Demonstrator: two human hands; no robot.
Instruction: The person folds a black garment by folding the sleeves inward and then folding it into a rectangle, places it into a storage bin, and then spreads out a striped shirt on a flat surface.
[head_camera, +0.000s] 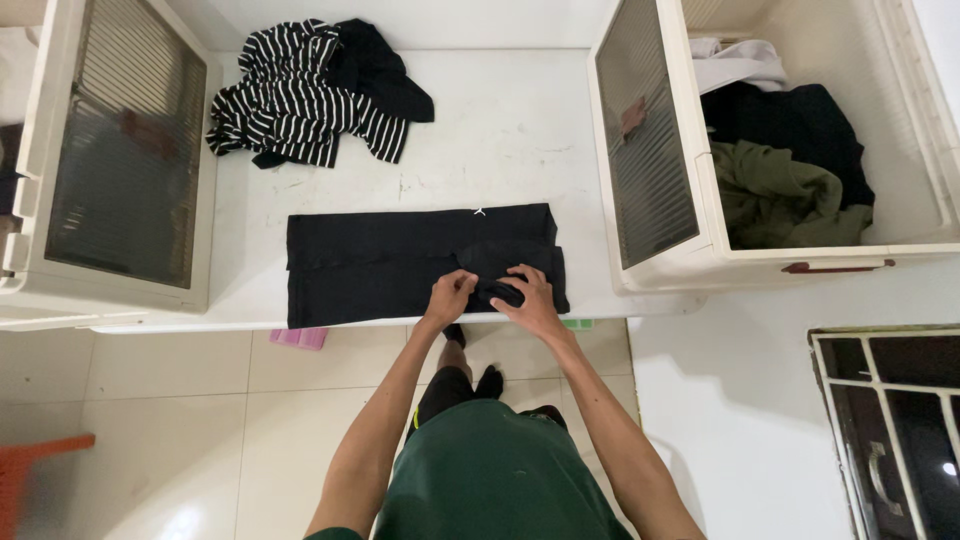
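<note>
Both hands are pinching the folded black garment (400, 265) at its right near edge, left hand (449, 297) beside right hand (530, 303); its long axis is running leftward across the white table (500, 140)

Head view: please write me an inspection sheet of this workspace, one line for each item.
Surface: white table, scuffed, with a bare part behind the work.
Job's things: black garment lies flat, partly folded, at the front edge.
Clutter: striped garment crumpled at the back, with a dark cloth on it.
Grips: left hand and right hand both pinch the black garment's front right part.
Cables: nothing seen.
Surroundings: open bin on the right holds white, black and olive clothes; closed bin on the left; tiled floor; pink clip under the table edge.
</note>
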